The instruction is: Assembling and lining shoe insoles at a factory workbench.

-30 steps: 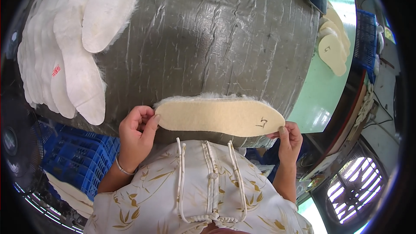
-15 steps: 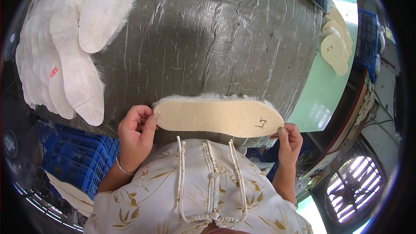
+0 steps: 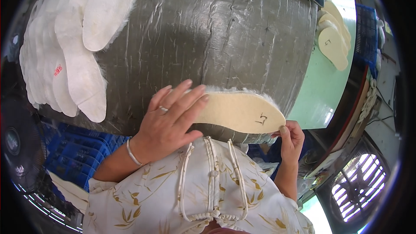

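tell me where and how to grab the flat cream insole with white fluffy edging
Probably pinch the cream insole at its rounded right tip, from the right, thumb on top: it narrows there, where the right hand pinches it, and the left hand hides the opposite end.

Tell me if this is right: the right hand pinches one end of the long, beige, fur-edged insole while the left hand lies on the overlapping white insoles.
Wrong about the left hand: the head view shows it spread over the long, beige, fur-edged insole, apart from the overlapping white insoles. The right hand does pinch one end.
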Tool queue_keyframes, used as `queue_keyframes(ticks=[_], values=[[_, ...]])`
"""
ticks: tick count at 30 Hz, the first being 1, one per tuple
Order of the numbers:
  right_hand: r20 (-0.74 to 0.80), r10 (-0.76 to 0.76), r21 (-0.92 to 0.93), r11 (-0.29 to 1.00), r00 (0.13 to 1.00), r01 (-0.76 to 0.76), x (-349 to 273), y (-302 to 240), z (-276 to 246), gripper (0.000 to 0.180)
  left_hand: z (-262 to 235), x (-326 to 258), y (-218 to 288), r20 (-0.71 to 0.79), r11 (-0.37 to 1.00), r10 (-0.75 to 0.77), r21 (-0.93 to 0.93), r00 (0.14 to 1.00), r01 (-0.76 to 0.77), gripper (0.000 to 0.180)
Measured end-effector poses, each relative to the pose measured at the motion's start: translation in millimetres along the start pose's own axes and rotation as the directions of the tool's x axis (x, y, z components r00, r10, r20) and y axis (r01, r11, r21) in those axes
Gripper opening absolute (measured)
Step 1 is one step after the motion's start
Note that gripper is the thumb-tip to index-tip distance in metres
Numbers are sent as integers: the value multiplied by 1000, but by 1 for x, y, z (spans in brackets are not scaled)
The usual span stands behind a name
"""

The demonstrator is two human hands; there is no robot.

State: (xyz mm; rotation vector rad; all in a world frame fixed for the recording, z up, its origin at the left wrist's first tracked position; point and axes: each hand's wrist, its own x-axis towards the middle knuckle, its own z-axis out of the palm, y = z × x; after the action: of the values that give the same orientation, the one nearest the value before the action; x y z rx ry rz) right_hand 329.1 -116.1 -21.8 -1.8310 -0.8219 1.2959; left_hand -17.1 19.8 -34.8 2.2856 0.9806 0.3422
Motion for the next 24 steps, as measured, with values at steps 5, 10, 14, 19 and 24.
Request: queue_keyframes(ticks=[5,10,14,19,24], values=[[21,0,3,1000,1000,0,-1,5,-1,11,19,12,-2,63,997,73,-16,995,-72,77],[-25,27,6,1000,999,-27,-3,3,3,11,17,12,-4,68,989,46,-142,997,-35,74],[-14,30,-7,1000,999,-30,-2,4,2,9,18,13,-3,71,994,39,-101,997,-32,73],[-14,17,81,997,1000,-16,-5,3,0,13,17,17,-3,104,995,57,-83,993,-48,71],[-9,35,117,993,999,-34,-3,2,4,15,19,15,-3,103,998,46,-47,994,-42,73]])
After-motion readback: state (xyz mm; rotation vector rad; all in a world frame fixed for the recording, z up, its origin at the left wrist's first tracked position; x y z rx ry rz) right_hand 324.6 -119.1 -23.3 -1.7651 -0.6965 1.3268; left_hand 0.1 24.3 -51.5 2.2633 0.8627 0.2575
